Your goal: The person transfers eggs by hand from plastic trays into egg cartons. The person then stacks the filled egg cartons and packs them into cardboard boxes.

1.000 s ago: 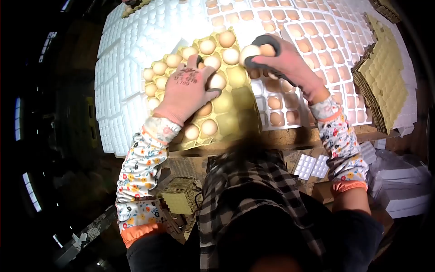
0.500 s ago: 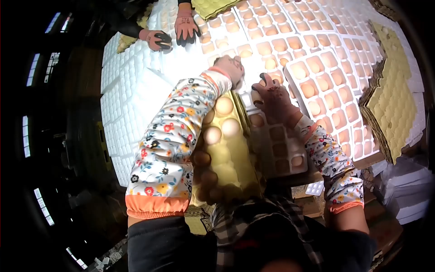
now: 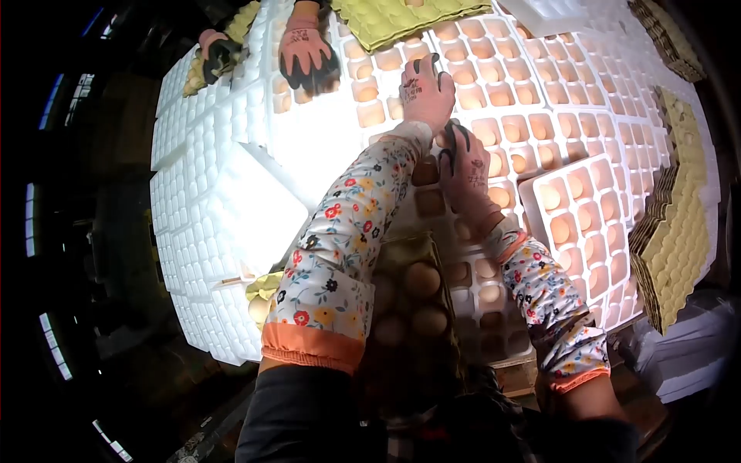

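Note:
My left hand [image 3: 427,94], in a pink glove with dark fingertips, reaches over a white egg tray [image 3: 396,40]. Its fingers curl down by an egg [image 3: 417,55]; what lies under them is hidden. Close below it, my right hand [image 3: 468,168], gloved alike, has its fingers bent round an egg [image 3: 441,140], mostly covered. Under my forearms sits a yellow egg carton [image 3: 409,248] in shadow, with several eggs [image 3: 422,280] in its near part. My left sleeve hides some of it.
Another person's gloved hand [image 3: 307,55] rests over the trays, their other hand [image 3: 218,55] farther left. A tilted tray of eggs [image 3: 584,224] lies right, beside stacked yellow cartons [image 3: 679,231]. White trays [image 3: 208,231] cover the left; a yellow carton [image 3: 401,19] lies at the back.
My left hand has moved farther out and right over the trays. My right hand stays close to it. The view has shifted, and the other person's hands have moved apart.

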